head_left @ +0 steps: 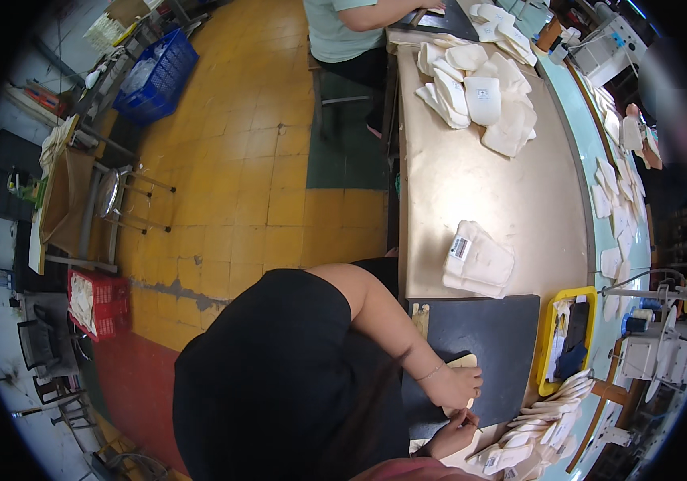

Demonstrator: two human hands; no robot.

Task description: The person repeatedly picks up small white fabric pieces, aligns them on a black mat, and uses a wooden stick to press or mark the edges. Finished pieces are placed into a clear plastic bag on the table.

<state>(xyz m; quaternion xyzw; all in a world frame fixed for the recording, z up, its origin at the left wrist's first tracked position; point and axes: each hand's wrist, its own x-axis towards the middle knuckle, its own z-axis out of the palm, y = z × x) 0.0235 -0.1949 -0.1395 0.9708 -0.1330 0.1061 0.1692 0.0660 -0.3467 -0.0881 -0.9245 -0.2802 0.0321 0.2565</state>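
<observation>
Our left hand [451, 386] presses flat, fingers spread, on a small cream insole-shaped piece [465, 362] lying on the dark matte mat [488, 337] at the near edge of the tabletop [472, 192]. Our right hand [451, 437] pinches a thin pen-like tool [472, 419], its fingers closed around it, tip just beside the piece. Near the right edge stands a yellow tray [548, 337]; a fan of cream pieces [548, 409] lies below it. A soft white stack [478, 260] sits mid-tabletop, a looser heap [480, 92] toward the far edge.
</observation>
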